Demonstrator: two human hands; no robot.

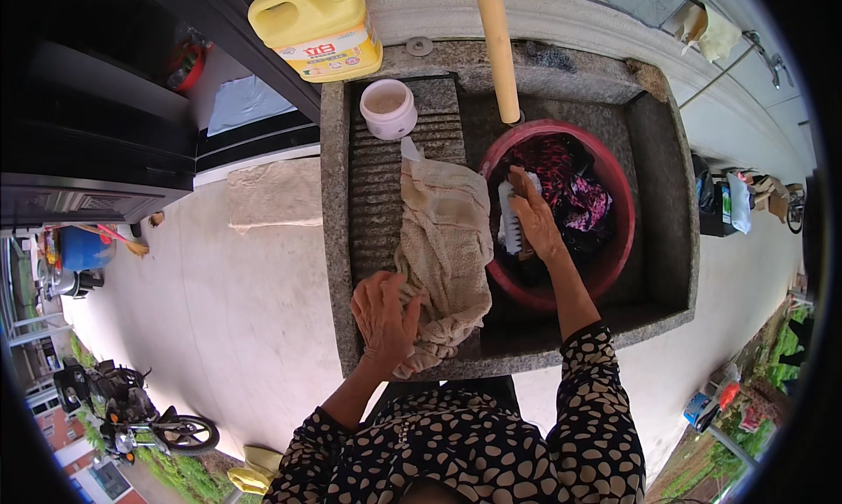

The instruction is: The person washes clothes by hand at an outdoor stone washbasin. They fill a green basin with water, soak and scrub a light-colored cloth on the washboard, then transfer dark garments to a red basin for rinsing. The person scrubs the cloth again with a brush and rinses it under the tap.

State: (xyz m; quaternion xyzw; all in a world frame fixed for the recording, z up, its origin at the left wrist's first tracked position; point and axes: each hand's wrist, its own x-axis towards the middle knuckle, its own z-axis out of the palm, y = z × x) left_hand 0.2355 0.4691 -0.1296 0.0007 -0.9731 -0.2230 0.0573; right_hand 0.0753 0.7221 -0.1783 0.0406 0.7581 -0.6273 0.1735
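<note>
A wet beige cloth (447, 232) lies bunched over the ridged washboard (377, 197) on the left side of a stone sink. At the cloth's near left edge, my left hand (383, 320) grips it with bent fingers. My right hand (539, 219) is closed around a scrub brush (509, 219) with pale bristles, at the left inside of a red basin (624, 214). The palm and fingers partly cover the brush. Dark clothes with a pink pattern (583, 197) fill the basin beside my right hand.
A whitish tub (388, 109) stands on the washboard's far end. The yellow detergent jug (324, 35) is on the stone sink's (333, 241) far left corner. A wooden pole (496, 48) slants down behind the basin. Farther off, a motorcycle (132, 412) is parked at left.
</note>
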